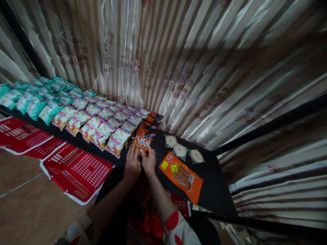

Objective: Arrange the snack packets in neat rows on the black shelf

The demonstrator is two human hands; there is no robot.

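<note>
Both of my hands meet at an orange snack bag (142,141) near the front edge of the black shelf (160,146). Fingers of my left hand (132,161) press on the bag's lower left side. My right hand (148,160) grips its lower right corner, thumb on top. Behind this bag, more orange and black snack bags (150,124) run back in a row towards the curtain. Close on the left lie rows of white snack bags (118,141) with red and blue striped edges.
Teal snack bags (51,110) fill the shelf's far left. To the right lie three round white packets (180,151) and a large flat orange packet (182,175). Red plastic baskets (79,170) stand below the shelf. A pleated curtain (178,68) hangs behind; a dark bar (270,124) borders the right.
</note>
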